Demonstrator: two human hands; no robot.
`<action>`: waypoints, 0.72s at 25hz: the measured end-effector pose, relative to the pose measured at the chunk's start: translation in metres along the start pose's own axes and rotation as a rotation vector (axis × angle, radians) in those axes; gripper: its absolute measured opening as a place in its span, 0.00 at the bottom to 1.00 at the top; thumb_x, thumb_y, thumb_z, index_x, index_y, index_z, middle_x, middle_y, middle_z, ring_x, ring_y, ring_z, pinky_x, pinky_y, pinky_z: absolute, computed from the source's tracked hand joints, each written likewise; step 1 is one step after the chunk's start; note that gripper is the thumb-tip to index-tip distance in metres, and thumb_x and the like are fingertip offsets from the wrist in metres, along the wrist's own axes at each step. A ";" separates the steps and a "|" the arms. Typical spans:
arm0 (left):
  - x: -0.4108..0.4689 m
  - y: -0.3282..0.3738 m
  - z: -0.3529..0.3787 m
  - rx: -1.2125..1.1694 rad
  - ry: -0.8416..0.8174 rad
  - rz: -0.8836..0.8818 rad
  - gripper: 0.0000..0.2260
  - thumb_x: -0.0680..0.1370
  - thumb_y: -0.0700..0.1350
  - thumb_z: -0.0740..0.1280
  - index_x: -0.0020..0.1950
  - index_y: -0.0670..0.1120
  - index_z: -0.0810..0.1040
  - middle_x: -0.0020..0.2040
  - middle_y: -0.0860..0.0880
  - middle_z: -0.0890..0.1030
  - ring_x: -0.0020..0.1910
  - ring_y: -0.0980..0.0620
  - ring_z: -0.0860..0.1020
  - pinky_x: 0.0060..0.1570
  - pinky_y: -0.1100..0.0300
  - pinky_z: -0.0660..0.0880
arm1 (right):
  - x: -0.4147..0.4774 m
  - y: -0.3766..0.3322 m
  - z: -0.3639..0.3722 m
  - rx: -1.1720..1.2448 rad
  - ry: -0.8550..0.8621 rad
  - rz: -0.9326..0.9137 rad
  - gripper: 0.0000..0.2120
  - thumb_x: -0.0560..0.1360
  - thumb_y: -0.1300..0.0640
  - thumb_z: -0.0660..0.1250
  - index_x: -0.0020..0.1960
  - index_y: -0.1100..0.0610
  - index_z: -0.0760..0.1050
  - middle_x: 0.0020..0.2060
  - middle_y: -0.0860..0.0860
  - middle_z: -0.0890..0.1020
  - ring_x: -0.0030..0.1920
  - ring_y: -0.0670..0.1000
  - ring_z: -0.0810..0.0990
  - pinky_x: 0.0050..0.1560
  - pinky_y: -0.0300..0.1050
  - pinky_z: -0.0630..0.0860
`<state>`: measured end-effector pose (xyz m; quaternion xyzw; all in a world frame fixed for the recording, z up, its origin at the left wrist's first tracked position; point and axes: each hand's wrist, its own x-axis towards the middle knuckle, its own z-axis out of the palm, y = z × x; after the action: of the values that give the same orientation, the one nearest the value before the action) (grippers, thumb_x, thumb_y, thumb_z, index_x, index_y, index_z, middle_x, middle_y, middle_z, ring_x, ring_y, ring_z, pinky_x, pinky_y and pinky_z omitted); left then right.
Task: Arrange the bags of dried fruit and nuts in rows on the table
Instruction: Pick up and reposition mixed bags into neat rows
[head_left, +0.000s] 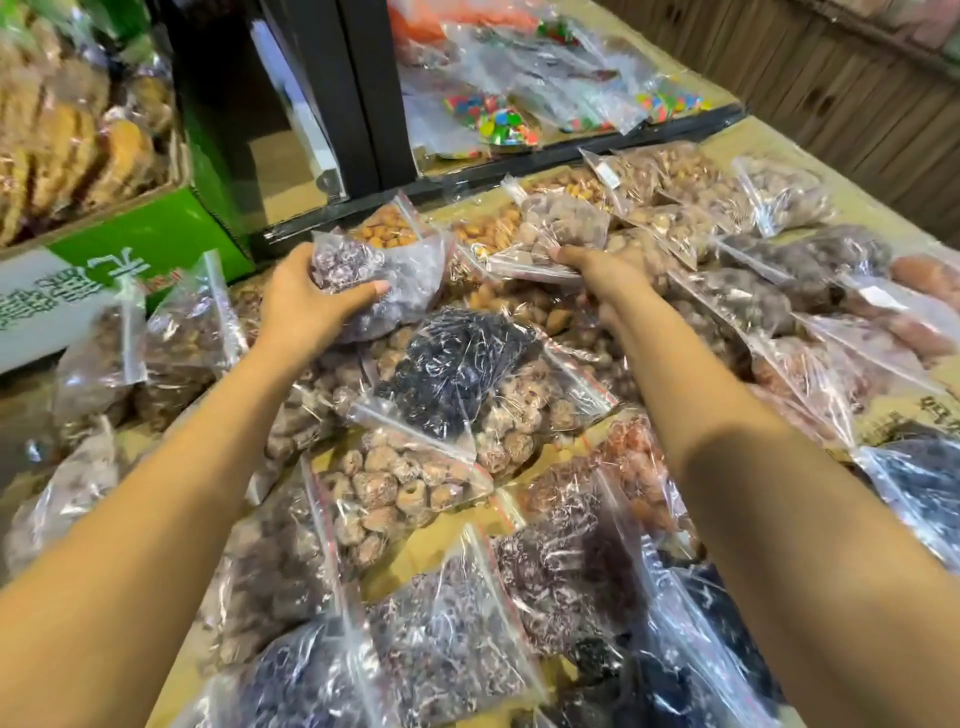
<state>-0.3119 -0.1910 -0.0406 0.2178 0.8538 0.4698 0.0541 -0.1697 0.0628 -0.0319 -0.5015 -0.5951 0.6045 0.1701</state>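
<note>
Many clear zip bags of dried fruit and nuts cover the table (852, 202). My left hand (306, 301) grips a bag of purplish dried fruit (384, 275) lifted near the table's far middle. Just to its right, my right hand (597, 265) holds the lower edge of a bag of pale brown dried fruit (561, 228). A bag of black dried fruit (462, 369) lies on the heap between my forearms, over a bag of tan wrinkled fruit (400, 483). Bags of orange nuts (384, 228) sit behind my hands.
A green and white carton (130, 249) of packed snacks stands at the far left. A black cabinet frame (358, 93) rises behind the table, with bags of coloured sweets (498, 122) on its shelf. A wooden slatted wall (852, 88) runs along the right.
</note>
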 end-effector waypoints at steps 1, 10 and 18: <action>-0.007 0.000 -0.007 -0.094 0.045 -0.038 0.24 0.66 0.53 0.78 0.56 0.46 0.76 0.48 0.53 0.81 0.47 0.53 0.80 0.42 0.66 0.73 | -0.008 0.000 0.000 0.076 -0.026 -0.017 0.34 0.54 0.50 0.79 0.54 0.63 0.71 0.50 0.57 0.82 0.42 0.53 0.82 0.38 0.48 0.80; -0.074 -0.028 -0.135 -0.630 0.251 -0.228 0.12 0.68 0.56 0.76 0.46 0.54 0.78 0.45 0.59 0.83 0.45 0.63 0.82 0.59 0.53 0.76 | -0.125 -0.034 -0.004 0.331 -0.245 -0.272 0.19 0.58 0.62 0.69 0.47 0.67 0.74 0.28 0.52 0.79 0.25 0.47 0.78 0.26 0.38 0.73; -0.163 -0.121 -0.264 -0.933 0.275 -0.250 0.27 0.64 0.58 0.78 0.58 0.47 0.81 0.59 0.46 0.82 0.59 0.45 0.80 0.61 0.43 0.74 | -0.288 -0.008 0.091 0.416 -0.638 -0.113 0.11 0.70 0.67 0.59 0.34 0.62 0.78 0.27 0.54 0.80 0.27 0.51 0.80 0.29 0.42 0.78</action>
<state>-0.2828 -0.5213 -0.0134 0.0026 0.5714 0.8158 0.0888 -0.1194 -0.2167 0.0722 -0.2093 -0.5096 0.8276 0.1073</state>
